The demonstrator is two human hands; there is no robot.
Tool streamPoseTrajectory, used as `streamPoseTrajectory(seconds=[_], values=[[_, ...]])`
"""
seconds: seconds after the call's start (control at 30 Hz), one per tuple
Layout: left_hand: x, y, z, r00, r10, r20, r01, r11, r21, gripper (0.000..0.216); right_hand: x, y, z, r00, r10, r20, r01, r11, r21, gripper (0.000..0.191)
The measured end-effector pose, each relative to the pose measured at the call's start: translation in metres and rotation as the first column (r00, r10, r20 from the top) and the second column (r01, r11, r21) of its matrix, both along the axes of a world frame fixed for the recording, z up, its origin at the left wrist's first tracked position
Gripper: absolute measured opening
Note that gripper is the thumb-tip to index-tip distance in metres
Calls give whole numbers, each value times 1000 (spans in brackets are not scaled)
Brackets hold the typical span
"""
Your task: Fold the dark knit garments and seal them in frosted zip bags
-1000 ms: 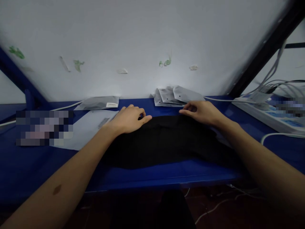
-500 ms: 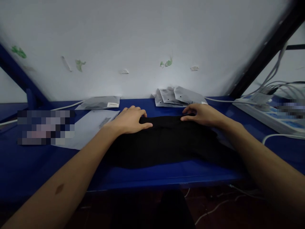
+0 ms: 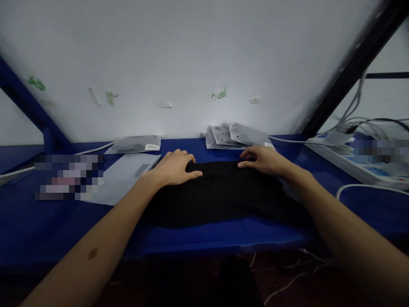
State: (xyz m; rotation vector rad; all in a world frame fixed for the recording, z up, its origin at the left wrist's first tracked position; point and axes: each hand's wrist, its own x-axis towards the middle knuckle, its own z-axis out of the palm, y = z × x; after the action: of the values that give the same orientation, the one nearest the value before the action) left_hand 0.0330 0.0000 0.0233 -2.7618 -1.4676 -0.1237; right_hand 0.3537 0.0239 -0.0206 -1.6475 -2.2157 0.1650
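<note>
A black folded cloth (image 3: 217, 196) lies spread across the blue table in front of me; what kind of garment or fabric it is does not show. My left hand (image 3: 177, 167) rests on its far left corner, open, thumb stretched out over the fabric and fingers beyond the edge. At the far right corner is my right hand (image 3: 263, 160), its fingers bent and the thumb apart from them, touching the cloth's far edge. Part of the cloth's right side is hidden in shadow beside my right forearm.
Several grey plastic bags (image 3: 236, 135) lie against the white wall, with another grey bag (image 3: 136, 144) farther left. A flat pale bag (image 3: 123, 175) sits by my left wrist. White cables and a white power strip (image 3: 361, 164) are at right. The blue table's (image 3: 223, 238) front edge is near me.
My view has shifted slightly, so the wall and bags appear a little lower. Both hands stay at the cloth's far corners, and the cloth looks nearly the same.
</note>
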Motion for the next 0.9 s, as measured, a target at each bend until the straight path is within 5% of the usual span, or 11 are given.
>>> streamPoseTrajectory(seconds=[0.3, 0.5, 0.63, 0.73, 0.9], values=[[-2, -2, 0, 998, -24, 60, 19, 997, 72, 46, -7, -4, -2, 998, 7, 61, -10, 999, 42, 34], [-32, -70, 26, 955, -150, 255, 97, 973, 210, 26, -9, -64, 15, 989, -78, -128, 109, 960, 258, 34], [-71, -115, 17, 963, -210, 167, 202, 977, 67, 15, 2, -131, 26, 974, 219, -51, -212, 971, 113, 27], [-95, -127, 0, 966, -230, 117, 228, 973, 24, 16, 13, -165, 21, 953, 287, 98, -293, 955, 56, 21], [-105, -125, -12, 954, -277, 111, 263, 957, 125, 22, 30, -178, 1, 933, 289, 217, -326, 931, 164, 19]])
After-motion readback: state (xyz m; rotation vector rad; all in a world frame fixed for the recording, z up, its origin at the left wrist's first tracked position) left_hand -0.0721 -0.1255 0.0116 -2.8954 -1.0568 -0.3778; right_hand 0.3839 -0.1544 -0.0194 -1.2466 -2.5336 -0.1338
